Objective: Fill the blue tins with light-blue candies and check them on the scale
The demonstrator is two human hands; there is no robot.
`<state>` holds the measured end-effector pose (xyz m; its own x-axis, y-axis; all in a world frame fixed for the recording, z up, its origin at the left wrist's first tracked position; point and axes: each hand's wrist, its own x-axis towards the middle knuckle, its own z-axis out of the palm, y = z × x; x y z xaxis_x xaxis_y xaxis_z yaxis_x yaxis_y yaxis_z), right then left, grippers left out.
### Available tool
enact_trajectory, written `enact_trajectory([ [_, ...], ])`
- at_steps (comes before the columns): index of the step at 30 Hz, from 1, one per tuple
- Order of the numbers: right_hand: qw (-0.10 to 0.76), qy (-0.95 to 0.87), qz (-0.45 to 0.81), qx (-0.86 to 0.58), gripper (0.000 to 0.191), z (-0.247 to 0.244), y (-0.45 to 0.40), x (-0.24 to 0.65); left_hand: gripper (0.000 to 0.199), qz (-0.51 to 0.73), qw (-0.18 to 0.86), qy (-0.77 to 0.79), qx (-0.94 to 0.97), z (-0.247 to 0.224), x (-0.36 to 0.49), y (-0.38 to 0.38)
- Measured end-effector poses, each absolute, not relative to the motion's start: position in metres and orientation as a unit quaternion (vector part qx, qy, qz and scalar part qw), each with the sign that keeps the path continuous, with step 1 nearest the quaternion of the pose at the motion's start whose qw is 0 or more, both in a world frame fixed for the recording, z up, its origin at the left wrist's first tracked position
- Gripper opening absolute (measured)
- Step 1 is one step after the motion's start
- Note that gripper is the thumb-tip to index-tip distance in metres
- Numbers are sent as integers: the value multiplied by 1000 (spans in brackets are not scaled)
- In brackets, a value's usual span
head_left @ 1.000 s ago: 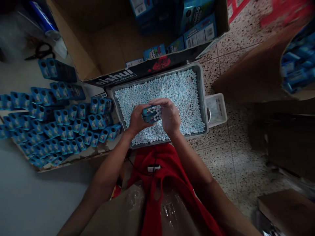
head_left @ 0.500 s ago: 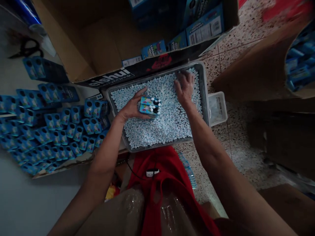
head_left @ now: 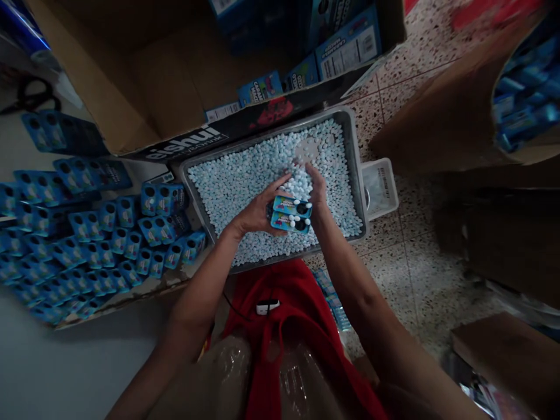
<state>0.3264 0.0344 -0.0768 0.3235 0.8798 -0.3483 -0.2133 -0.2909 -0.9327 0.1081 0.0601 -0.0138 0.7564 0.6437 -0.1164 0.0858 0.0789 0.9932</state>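
Two small blue candy boxes (head_left: 289, 205) lie side by side in my left hand (head_left: 258, 211), fingers and thumb wrapped round them. Dark round openings show at their right ends, with a few white candies on top. Close to their right side, my right hand (head_left: 319, 189) is cupped around a heap of loose white candies (head_left: 299, 182); its fingers are partly hidden. Both hands are over a grey tray (head_left: 356, 169) filled with these small white and pale-blue candies. A bare patch of tray bottom (head_left: 308, 149) shows beyond the right hand.
Rows of similar blue boxes (head_left: 87, 254) stand on the table at left, near black scissors (head_left: 32, 96). A large cardboard carton (head_left: 140, 122) holding blue packs borders the tray's far side. At right are a clear plastic container (head_left: 380, 188) and another carton (head_left: 437, 111) with blue packs.
My right hand has come from the tray's far right toward the boxes, now with a heap of candies. My left hand has moved right and nearer with the two boxes.
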Motion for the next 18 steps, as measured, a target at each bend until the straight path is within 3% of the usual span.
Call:
enact_trajectory([
  [4,569,-192,564,-567,69,-48,25,319,86,225,591,336,698,7,77,46],
  [9,630,-85,620,-460,45,31,21,301,75,283,427,406,757,8,45,41],
  [13,632,-171,598,-463,36,81,26,281,69,288,382,412,775,9,48,38],
  [18,628,-250,561,-478,38,94,32,266,72,305,312,465,770,2,57,28],
])
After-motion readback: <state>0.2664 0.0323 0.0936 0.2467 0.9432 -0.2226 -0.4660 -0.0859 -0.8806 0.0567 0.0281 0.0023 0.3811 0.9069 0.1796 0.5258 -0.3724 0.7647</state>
